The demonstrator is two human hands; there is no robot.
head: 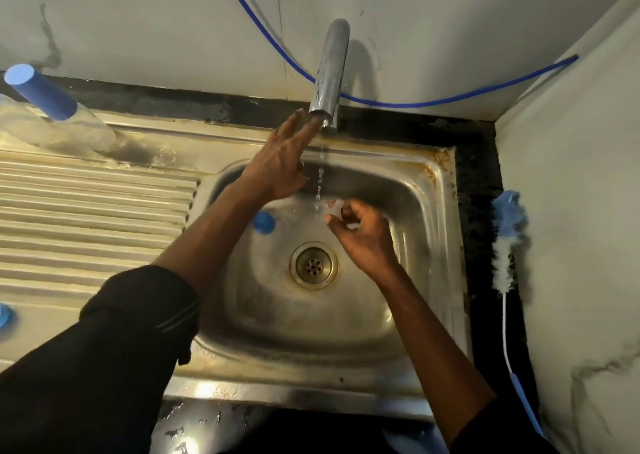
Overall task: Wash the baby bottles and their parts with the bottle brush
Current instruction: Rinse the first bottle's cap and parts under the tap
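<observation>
So the small clear part (334, 209), some soft see-through bottle piece, can't tell exactly which, is pinched in the curled fingers of the right hand (363, 242), right at the fingertips, over the far middle of the sink (446, 245). A thin trickle of water (319, 183) drops just left of it, pretty much touching.

The left hand (280, 166) is up at the far side, fingers straight and spread a bit, tips against the mouth of the metal tap (329, 72).

Down in the basin there's a blue cap (264, 222) lying left of the drain (313, 266), just beside the left forearm. The bottle brush (507, 232), blue and white bristles on a white wire with a blue handle, lies on the dark table (481, 176) strip to the right, along the wall.

Far left, a clear bottle (69, 131) with a tall blue lid (40, 91) stands on the ribbed steel drainboard (86, 211). Another blue bit (4, 316) pokes in at the left edge. A blue hose (450, 98) droops across the pale tiled wall behind the tap. Steel looks stained and wet.
</observation>
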